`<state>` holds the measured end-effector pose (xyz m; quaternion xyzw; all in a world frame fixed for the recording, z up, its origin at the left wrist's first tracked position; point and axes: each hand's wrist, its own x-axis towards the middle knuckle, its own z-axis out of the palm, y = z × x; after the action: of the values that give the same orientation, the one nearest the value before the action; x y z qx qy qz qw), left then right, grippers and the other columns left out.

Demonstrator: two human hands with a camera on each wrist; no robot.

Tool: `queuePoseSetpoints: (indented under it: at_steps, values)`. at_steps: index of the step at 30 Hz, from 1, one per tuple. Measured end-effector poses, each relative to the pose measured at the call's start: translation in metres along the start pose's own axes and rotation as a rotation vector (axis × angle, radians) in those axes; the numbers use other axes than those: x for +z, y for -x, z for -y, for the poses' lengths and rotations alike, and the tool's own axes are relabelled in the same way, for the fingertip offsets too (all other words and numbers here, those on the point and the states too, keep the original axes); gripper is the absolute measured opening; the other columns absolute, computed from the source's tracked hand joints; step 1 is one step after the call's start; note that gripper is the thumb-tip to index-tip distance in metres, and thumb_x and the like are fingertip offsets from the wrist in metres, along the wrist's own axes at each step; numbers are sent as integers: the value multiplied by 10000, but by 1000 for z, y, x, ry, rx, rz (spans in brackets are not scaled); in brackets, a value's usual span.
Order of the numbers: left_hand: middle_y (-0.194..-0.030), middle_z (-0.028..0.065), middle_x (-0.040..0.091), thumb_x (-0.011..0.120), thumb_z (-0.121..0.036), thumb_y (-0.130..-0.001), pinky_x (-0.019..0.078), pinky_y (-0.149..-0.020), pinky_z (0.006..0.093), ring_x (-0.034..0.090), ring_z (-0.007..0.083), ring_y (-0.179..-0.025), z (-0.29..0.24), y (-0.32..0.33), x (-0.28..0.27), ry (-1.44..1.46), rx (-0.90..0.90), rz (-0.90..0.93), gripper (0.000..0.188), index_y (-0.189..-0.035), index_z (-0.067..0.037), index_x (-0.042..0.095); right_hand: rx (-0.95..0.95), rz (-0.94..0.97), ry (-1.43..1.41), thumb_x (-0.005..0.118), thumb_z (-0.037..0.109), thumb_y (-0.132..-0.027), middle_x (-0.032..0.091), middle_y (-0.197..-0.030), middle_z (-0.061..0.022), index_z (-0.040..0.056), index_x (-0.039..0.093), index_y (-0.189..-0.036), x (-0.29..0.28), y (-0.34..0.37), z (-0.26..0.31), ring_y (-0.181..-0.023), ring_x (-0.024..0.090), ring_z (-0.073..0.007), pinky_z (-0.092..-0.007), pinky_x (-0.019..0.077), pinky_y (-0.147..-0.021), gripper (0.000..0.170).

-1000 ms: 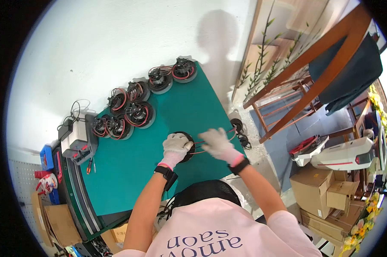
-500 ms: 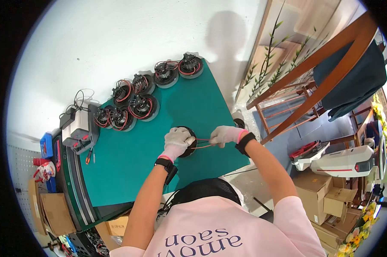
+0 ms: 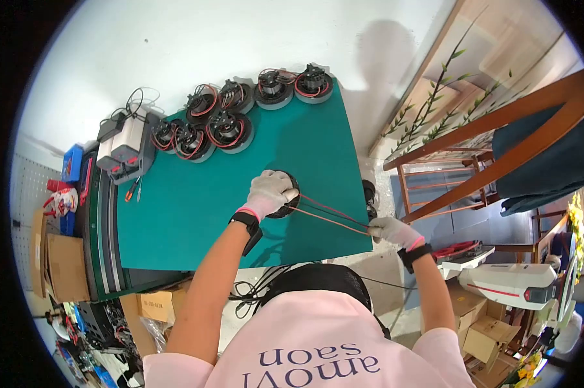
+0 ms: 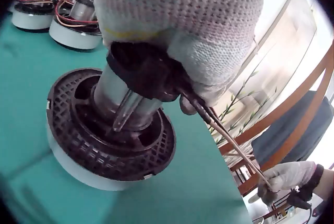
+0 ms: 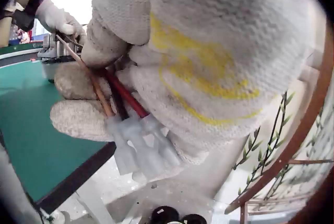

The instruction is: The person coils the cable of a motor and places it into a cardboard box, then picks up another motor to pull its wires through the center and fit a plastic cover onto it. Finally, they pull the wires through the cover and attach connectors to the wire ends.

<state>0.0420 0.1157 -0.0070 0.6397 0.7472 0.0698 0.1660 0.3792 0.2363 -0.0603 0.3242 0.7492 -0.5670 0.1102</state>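
On the green table mat, a motor stands on its round, vented black base with a pale rim. My gloved left hand grips the black cap on top of its metal body, hiding part of the cap. Red, black and light orange wires run from this cap, stretched to the right past the mat. At their far end my gloved right hand pinches them between thumb and fingers, beyond the table's right edge. White plastic connectors on the wire ends hang below its fingers in the right wrist view.
Several similar motors with coiled wires line the back of the mat. At the left stands a grey and white device, with an orange-handled screwdriver beside it. A wooden chair is to the right.
My right hand first reaches to the wires near the motor, then takes hold of them and slides out to the right along them. The left hand stays on the motor.
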Motion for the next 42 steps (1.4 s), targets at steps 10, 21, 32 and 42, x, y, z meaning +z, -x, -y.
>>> queuePoseSetpoints:
  at_steps: [10,21,32,42]
  values:
    - [-1094,-12,574,473,-397,-838,419,-854,401,488,238,-1055,-9,0,2,-66,-118,41,323,-931,-159,671,-61,-598,183,617,163,-811,630,-979,-110,75,629,-1028,41,13,-60,-936,589,-267,-370,458,-769,235]
    - [-1218,142,530,163,-566,-905,333,-997,389,417,296,-1194,13,-5,-5,554,-207,70,641,-1168,-158,582,-392,-475,-77,609,103,-776,623,-943,-150,28,584,-1070,34,-21,94,-904,595,-299,-351,459,-803,304]
    - [-1202,145,532,224,-565,-902,292,-1021,363,405,305,-1191,12,-2,0,601,-277,54,597,-1115,-176,624,-322,-441,319,471,270,-867,603,-747,-172,64,561,-867,107,-96,157,-735,590,-367,-471,453,-620,225]
    - [-1217,121,521,246,-508,-901,314,-1008,378,403,300,-1189,10,-3,-3,491,-301,110,527,-1129,-200,607,-162,-433,428,479,352,-859,613,-692,-149,97,587,-766,99,-93,151,-695,602,-358,-479,459,-608,291]
